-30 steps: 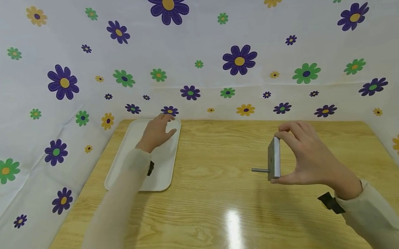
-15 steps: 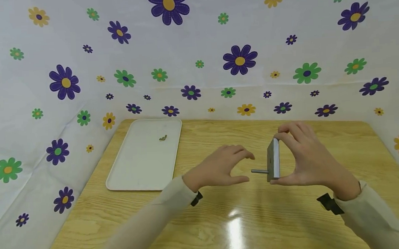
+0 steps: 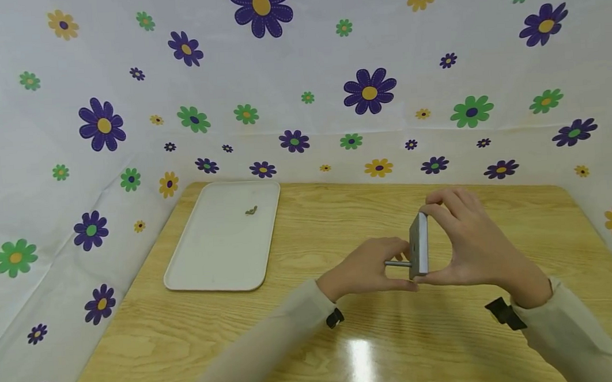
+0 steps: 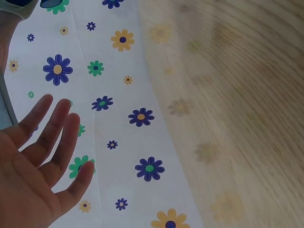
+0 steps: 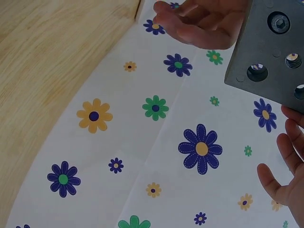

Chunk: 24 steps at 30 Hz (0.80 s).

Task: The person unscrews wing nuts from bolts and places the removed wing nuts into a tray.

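Observation:
A grey metal plate (image 3: 419, 245) stands upright above the table, pinched at its top and bottom edges by my right hand (image 3: 469, 240). A thin metal rod (image 3: 397, 263) sticks out of its left face. The right wrist view shows several round holes in the plate (image 5: 259, 45) and a hex-socket screw (image 5: 279, 23) set in one. My left hand (image 3: 369, 268) is beside the rod, thumb below and fingers above. Its fingers look loosely extended in the left wrist view, where the left hand (image 4: 38, 175) holds nothing. Whether its fingertips touch the plate cannot be told.
A white tray (image 3: 210, 248) lies at the back left of the wooden table (image 3: 313, 225). Small brass-coloured pieces (image 3: 251, 210), too small to make out, lie in it. A flower-patterned white sheet (image 3: 320, 63) hangs behind and at the sides.
My left hand has moved from over the tray to the right, reaching the rod and the plate's left face. The small pieces in the tray came into sight. The right hand has stayed nearly still.

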Tool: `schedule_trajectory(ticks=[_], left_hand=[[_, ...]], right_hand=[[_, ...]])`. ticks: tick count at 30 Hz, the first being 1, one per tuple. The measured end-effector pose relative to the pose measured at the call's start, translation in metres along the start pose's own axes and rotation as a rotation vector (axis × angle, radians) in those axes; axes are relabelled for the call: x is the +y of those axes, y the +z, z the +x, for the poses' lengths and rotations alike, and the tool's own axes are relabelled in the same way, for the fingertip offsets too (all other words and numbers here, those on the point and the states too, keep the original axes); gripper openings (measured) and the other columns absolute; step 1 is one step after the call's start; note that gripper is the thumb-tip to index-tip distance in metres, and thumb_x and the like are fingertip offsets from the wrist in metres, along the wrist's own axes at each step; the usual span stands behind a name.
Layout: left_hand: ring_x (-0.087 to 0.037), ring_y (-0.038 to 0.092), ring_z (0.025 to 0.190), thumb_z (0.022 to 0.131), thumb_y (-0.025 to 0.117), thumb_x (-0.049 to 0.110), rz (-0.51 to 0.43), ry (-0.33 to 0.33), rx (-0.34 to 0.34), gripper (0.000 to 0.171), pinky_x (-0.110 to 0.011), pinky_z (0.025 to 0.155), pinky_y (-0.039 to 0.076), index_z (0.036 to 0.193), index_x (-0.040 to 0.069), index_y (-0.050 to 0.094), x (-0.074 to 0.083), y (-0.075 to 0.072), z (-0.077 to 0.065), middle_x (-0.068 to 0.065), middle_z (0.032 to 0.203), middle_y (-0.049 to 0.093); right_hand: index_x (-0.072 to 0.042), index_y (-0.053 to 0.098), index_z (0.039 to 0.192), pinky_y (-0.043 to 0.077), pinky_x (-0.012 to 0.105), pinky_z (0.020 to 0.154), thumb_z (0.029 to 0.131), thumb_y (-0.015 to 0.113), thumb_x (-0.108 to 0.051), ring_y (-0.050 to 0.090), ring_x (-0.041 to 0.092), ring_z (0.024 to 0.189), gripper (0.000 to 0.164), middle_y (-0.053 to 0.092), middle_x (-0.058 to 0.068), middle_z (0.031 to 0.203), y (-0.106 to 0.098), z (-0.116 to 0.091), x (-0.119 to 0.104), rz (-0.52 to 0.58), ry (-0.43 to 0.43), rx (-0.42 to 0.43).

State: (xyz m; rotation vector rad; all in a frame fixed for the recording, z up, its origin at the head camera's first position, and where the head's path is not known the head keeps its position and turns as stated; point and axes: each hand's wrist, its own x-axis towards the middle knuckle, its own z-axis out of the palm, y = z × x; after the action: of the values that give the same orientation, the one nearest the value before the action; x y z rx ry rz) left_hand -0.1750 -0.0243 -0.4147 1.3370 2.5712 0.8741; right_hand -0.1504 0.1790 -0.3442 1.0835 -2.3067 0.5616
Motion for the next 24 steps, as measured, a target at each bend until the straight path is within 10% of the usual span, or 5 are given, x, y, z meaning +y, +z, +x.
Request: schedule_trajectory(ticks=[24], left_hand=[[0.003,0.057,0.099,0.083,0.071,0.012,-0.558,-0.107,-0.108,0.041,-0.021,0.099,0.043,0.119,0.004,0.052,0.002,-0.0069,0.0028,-0.01,0.114,0.063]], right_hand=[[0.003,0.055,0.105,0.033,0.051,0.084,0.065,0.053,-0.082,0.041,0.034,0.102,0.093,0.049,0.017,0.108,0.0005,-0.0043,0.0013,0.023,0.023,0.005]])
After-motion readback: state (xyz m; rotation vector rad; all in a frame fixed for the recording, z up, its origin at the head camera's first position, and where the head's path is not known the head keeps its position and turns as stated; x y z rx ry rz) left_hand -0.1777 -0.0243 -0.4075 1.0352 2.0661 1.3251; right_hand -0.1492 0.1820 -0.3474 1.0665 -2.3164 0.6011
